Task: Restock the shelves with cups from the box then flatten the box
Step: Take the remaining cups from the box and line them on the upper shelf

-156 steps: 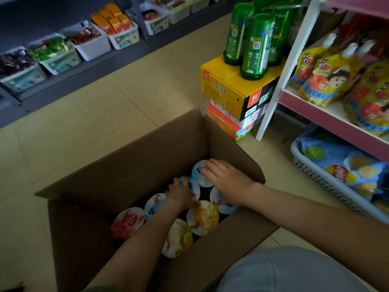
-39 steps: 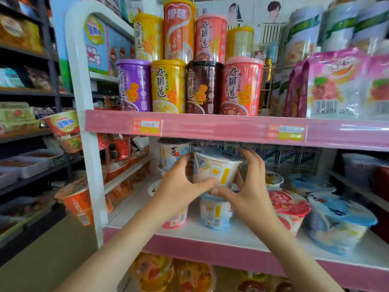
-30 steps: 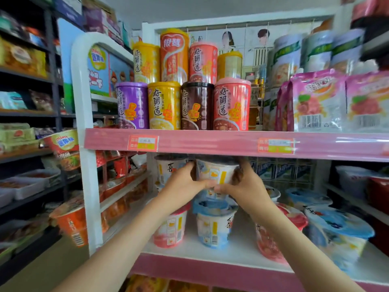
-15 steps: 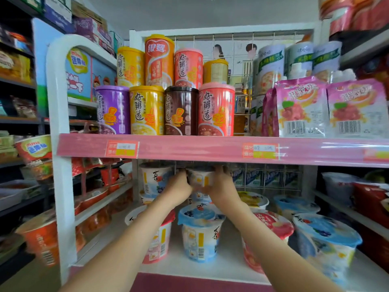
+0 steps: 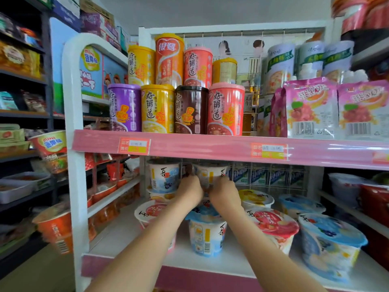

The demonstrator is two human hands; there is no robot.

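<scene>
Two bare forearms reach up over the front row of the lower shelf, a white board with a pink front lip. In that row a blue-lid cup stands upright between the arms. A red-lid cup is just to its left, partly behind the left arm. A second red cup is to its right, and a tilted blue cup stands at the far right.

Deeper in, the left hand and right hand meet with their backs to the camera and clasp the cup from either side. The fingers curl round its lower wall, and their tips are hidden.

The cup is white and widens toward the top. It has a vertical yellow stripe and a small printed panel on its face, with dark brush characters at its right edge. It is upright, high at the back of the lower shelf, and its rim is tucked under the lip of the upper shelf, so the lid cannot be seen. The hands cover whatever it rests on.

Just to its left, a stacked cup of the same shape with a blue fruit print sits on top of another. A wire grid closes the back. The upper shelf has a pink lip with price tags and carries tall cans and pink bags.
</scene>
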